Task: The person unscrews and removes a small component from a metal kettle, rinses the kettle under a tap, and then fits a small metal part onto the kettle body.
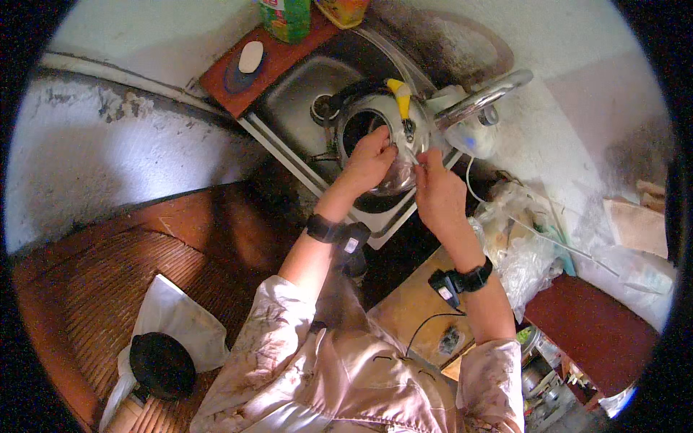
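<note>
A shiny metal kettle (397,177) sits tilted over the sink, its round mouth facing up and left. Its black handle carries a yellow grip (399,97). My left hand (369,164) is closed on the rim of the mouth, with fingertips reaching over the edge. On the kettle's right side, my right hand (440,189) is closed in a pinch close to the metal wall. What sits between those fingers is too small to make out. Inside the kettle it is dark.
A metal sink (307,79) lies beneath the kettle, with a chrome tap (484,99) at right. White soap (250,57) and a green bottle (287,23) stand on a brown ledge. Clear plastic bags (534,267) hang at right. A black round pan (163,365) is at lower left.
</note>
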### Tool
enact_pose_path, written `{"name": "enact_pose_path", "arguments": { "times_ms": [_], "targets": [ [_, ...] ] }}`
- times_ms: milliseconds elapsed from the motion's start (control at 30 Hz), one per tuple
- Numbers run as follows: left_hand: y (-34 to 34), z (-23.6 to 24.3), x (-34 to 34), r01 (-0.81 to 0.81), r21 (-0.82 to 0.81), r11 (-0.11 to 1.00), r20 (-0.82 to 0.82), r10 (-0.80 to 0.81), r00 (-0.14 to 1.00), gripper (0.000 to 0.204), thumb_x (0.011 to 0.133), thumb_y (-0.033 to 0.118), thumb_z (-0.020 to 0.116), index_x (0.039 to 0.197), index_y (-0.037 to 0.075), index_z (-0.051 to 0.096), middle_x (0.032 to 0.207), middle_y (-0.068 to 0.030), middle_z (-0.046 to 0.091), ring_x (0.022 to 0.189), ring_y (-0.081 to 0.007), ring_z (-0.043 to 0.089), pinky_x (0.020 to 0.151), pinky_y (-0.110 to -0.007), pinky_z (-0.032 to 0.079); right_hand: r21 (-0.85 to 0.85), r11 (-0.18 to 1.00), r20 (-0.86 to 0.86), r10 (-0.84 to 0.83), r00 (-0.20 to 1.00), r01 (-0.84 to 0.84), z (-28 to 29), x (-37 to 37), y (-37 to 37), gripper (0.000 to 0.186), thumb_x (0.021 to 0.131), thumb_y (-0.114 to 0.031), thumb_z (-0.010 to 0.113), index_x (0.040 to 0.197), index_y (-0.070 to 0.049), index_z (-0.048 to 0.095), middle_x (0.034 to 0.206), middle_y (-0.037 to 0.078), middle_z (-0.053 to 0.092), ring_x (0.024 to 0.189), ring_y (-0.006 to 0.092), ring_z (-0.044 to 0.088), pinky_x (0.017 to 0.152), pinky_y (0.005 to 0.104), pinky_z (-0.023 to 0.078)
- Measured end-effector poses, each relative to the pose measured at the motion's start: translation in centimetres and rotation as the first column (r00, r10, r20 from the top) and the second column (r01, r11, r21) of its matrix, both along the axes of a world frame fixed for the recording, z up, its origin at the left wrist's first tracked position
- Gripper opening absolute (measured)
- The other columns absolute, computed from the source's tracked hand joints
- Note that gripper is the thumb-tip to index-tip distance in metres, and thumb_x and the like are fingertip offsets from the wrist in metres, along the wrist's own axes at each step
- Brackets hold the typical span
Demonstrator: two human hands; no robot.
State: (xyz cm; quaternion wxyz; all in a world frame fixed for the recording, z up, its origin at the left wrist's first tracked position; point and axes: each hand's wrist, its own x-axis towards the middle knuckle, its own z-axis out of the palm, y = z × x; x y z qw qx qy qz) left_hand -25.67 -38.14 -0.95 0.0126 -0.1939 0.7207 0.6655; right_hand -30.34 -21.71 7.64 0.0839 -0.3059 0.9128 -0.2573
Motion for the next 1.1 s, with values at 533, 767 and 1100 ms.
{"name": "enact_pose_path", "arguments": {
  "times_ms": [533,767,1100],
  "targets": [
    [0.1,2.2,-0.3,-0.051,-0.100,0.994,-0.144,0.036,0.989,0.046,0.079,-0.008,0.056,0.125,0.000,0.053,0.110,-0.0216,0.073,0.106,-0.0370,0.068,0.092,-0.040,0.051,-0.033,0.998,0.109,-0.054,0.993,0.058,-0.2,-2.3,-1.8,0.015,0.096,-0.018,0.061,0.098,-0.004,0.058,0.083,0.022,0.069,0.082,0.0464,0.067,0.068,0.0559,0.051],
    [0.0,2.8,-0.9,-0.048,-0.185,0.982,-0.075,0.034,0.997,0.059,0.078,-0.012,0.058,0.136,-0.005,0.049,0.128,-0.0198,0.067,0.117,-0.0290,0.066,0.098,-0.037,0.051,-0.259,0.952,0.441,-0.035,0.897,0.164,-3.1,-3.5,-0.5,0.016,0.096,-0.017,0.064,0.103,-0.003,0.061,0.074,0.018,0.066,0.063,0.0316,0.064,0.059,0.0419,0.049],
    [-1.2,2.9,-0.6,-0.107,-0.166,0.980,-0.139,0.084,0.987,0.050,0.081,-0.007,0.055,0.130,-0.001,0.053,0.110,-0.0215,0.073,0.108,-0.0355,0.069,0.093,-0.039,0.051,-0.263,0.864,0.791,-0.061,0.608,0.430,0.0,-3.6,-0.5,0.031,0.102,-0.014,0.057,0.131,-0.004,0.061,0.064,0.000,0.055,0.051,0.0077,0.045,0.048,0.0246,0.035]
  ]
}}
